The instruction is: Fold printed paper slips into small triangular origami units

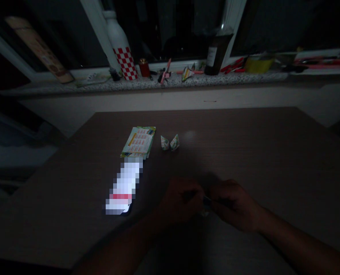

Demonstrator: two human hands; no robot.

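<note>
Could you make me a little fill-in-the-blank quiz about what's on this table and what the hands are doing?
1. The left hand and right hand pinch one small folded piece of paper ____ them.
2. Beyond the hands, ____ small folded paper shapes sit side by side on the table.
3. The lit phone lies to the ____ of the hands.
4. The tall bottle on the windowsill has a red and white ____ pattern.

Missing words: between; two; left; checked

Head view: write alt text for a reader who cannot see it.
In dim light, a left hand and right hand pinch a small folded paper piece over a brown table. A lit phone, printed sheets and two folded paper shapes lie beyond.
</note>
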